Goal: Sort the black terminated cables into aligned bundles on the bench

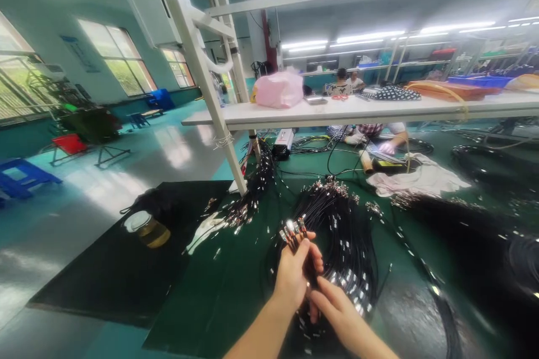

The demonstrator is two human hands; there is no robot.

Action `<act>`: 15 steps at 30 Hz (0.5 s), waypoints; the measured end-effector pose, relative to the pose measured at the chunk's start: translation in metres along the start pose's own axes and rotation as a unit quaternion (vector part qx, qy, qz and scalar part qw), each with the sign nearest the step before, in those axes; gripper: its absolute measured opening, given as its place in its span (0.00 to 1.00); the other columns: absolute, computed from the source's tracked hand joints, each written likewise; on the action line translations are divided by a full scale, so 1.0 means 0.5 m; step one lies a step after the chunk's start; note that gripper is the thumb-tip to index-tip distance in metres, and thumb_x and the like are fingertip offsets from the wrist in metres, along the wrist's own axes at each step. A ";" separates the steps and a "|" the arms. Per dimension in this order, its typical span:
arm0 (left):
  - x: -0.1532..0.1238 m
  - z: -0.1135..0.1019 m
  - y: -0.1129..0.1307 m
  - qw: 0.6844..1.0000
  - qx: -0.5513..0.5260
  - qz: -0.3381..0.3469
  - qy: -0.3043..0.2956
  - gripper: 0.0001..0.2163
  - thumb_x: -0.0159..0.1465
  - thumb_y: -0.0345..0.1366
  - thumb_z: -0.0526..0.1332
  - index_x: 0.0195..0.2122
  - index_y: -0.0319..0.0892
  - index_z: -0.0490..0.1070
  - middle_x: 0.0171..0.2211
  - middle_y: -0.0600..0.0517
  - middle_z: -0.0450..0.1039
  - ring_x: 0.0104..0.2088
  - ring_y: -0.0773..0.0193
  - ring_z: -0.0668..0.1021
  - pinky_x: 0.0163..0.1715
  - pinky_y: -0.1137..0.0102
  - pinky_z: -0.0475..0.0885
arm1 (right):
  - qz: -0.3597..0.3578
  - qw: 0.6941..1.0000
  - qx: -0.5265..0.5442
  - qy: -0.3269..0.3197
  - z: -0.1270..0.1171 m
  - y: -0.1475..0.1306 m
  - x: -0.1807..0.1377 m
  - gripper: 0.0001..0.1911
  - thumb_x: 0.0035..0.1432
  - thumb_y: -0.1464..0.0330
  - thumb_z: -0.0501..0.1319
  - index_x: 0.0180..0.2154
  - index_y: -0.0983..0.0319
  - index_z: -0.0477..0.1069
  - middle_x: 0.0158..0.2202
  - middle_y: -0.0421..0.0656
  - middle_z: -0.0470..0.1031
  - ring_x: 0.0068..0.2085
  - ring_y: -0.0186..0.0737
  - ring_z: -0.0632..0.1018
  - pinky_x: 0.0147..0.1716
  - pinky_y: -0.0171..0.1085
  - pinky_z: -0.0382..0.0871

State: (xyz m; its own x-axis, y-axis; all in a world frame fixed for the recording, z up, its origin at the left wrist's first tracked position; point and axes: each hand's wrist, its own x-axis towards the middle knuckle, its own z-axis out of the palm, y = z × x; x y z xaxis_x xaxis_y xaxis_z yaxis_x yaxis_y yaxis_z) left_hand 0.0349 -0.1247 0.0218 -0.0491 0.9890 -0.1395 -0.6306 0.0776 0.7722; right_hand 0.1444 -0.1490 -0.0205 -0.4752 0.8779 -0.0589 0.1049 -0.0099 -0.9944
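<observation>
My left hand (292,275) is closed around a bunch of thin black cables, whose metal connector ends (293,229) stick up past the thumb. Just below it, my right hand (334,308) has its thumb and fingers closed about the lower part of the same bunch. Its fingertips are partly hidden. Right behind both hands lies a large coiled pile of black cables (349,235) with white tags and metal ends, spread on the green table mat (227,297).
More cables (261,179) hang by the shelf post (210,90). A jar of yellowish liquid (154,233) lies tilted at the left, near a white glove (204,233). Across the table a co-worker's hands (389,146) work near a white cloth (421,176). Further black cables (458,224) cover the right.
</observation>
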 end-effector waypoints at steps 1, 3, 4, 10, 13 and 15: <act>-0.002 -0.004 -0.005 1.000 0.018 0.004 0.000 0.13 0.54 0.41 0.61 0.37 0.39 0.68 0.22 0.53 0.67 0.23 0.68 0.69 0.27 0.71 0.64 | 0.003 1.000 0.003 0.011 0.004 0.006 0.000 0.16 0.55 0.56 0.51 0.23 0.61 0.61 0.18 0.36 0.65 0.23 0.34 0.67 0.27 0.34 0.63; -0.008 -0.012 -0.020 0.998 0.063 0.003 -0.008 0.11 0.55 0.40 0.61 0.35 0.38 0.69 0.24 0.50 0.69 0.28 0.65 0.71 0.33 0.70 0.64 | 0.005 0.999 0.006 0.043 0.013 0.018 0.001 0.17 0.55 0.56 0.51 0.23 0.61 0.59 0.17 0.35 0.62 0.21 0.32 0.64 0.24 0.33 0.61; -0.011 -0.015 -0.029 0.997 0.079 -0.004 -0.015 0.10 0.56 0.40 0.60 0.31 0.37 0.70 0.25 0.49 0.69 0.30 0.65 0.71 0.34 0.70 0.63 | 0.009 0.999 0.008 0.051 0.017 0.023 0.002 0.16 0.55 0.56 0.51 0.24 0.61 0.59 0.17 0.34 0.60 0.21 0.32 0.63 0.22 0.32 0.60; -0.016 -0.005 -0.038 0.998 0.027 -0.022 -0.053 0.19 0.60 0.43 0.53 0.16 0.39 0.58 0.15 0.55 0.56 0.22 0.68 0.66 0.32 0.70 0.64 | -0.063 0.991 -0.064 0.095 -0.001 0.004 -0.032 0.17 0.55 0.62 0.53 0.45 0.63 0.64 0.37 0.46 0.70 0.37 0.40 0.70 0.37 0.39 0.65; -0.011 0.020 0.006 0.994 -0.073 -0.051 -0.066 0.17 0.61 0.41 0.54 0.17 0.39 0.56 0.14 0.59 0.49 0.17 0.72 0.60 0.27 0.71 0.64 | -0.053 0.984 -0.097 0.141 -0.046 0.017 -0.103 0.16 0.53 0.60 0.55 0.41 0.62 0.69 0.38 0.47 0.72 0.38 0.40 0.71 0.39 0.39 0.66; -0.013 0.046 0.039 0.985 -0.142 -0.071 -0.070 0.16 0.61 0.39 0.54 0.18 0.39 0.56 0.15 0.59 0.47 0.15 0.74 0.55 0.20 0.75 0.61 | 0.091 0.986 -0.057 0.125 -0.076 0.062 -0.169 0.21 0.54 0.55 0.52 0.23 0.63 0.72 0.20 0.44 0.70 0.22 0.35 0.71 0.23 0.34 0.67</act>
State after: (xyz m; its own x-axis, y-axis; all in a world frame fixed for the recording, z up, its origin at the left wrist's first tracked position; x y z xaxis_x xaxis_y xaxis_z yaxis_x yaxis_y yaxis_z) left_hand 0.0405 -0.1265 0.0519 0.1505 0.9798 -0.1314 -0.8154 0.1982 0.5439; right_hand 0.2208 -0.2052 -0.0432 -0.2115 0.9572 -0.1978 0.2729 -0.1365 -0.9523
